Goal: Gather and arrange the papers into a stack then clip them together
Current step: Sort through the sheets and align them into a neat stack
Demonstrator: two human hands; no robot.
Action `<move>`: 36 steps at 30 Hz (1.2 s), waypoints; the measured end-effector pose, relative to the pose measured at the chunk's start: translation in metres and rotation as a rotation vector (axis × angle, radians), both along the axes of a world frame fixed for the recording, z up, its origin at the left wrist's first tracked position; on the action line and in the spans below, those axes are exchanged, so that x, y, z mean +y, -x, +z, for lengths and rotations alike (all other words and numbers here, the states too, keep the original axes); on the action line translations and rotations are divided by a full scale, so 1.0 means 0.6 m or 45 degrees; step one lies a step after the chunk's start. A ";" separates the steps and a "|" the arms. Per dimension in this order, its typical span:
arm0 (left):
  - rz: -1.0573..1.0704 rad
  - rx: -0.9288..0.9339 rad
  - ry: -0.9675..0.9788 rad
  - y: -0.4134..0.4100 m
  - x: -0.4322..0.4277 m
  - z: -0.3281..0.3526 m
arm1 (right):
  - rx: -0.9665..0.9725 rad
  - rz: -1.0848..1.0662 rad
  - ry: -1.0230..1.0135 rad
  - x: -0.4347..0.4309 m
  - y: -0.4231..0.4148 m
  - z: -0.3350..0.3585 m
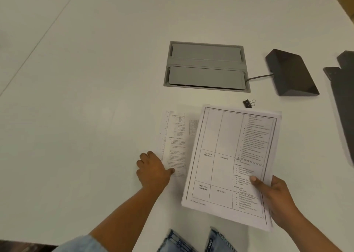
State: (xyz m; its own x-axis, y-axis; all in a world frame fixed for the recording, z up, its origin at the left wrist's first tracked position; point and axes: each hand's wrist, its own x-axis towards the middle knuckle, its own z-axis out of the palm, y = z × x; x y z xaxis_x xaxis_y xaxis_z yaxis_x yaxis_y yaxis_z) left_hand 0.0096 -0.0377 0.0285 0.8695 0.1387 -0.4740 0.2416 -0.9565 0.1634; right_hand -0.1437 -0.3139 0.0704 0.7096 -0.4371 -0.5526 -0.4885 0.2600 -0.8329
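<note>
My right hand [272, 196] grips a stack of printed papers [228, 163] by its lower right corner, thumb on top; the top sheet carries a ruled timetable. The stack is lifted and tilted over the white table [95, 98]. Partly under its left edge lie loose printed sheets [175, 142] flat on the table. My left hand [153, 169] rests on the lower left corner of those loose sheets, fingers curled, thumb pressing the paper. A small black binder clip [249, 103] lies on the table just beyond the stack's top edge, apart from both hands.
A grey cable hatch [206, 66] is set into the table behind the papers. A black wedge-shaped device [291, 73] with a cable stands at the right, and another dark object [342, 98] runs along the right edge. Jeans-clad knees [191, 242] show below the table's near edge.
</note>
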 end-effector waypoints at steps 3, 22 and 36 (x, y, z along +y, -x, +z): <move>0.117 0.038 0.158 -0.005 0.002 -0.002 | -0.014 -0.043 -0.036 -0.001 0.010 -0.001; 0.318 0.163 1.008 -0.017 0.042 0.001 | 0.016 -0.040 -0.059 0.003 0.004 -0.034; 0.476 0.011 0.940 -0.005 0.057 -0.009 | 0.092 0.020 -0.033 0.004 -0.006 -0.047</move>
State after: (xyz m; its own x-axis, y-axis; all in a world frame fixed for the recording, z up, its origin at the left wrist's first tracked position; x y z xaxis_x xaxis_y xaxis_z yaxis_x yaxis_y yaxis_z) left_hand 0.0124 -0.0035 0.0232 0.8238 0.0685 -0.5627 0.5267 -0.4596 0.7151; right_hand -0.1404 -0.3117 0.0420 0.6738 -0.4115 -0.6137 -0.5514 0.2728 -0.7884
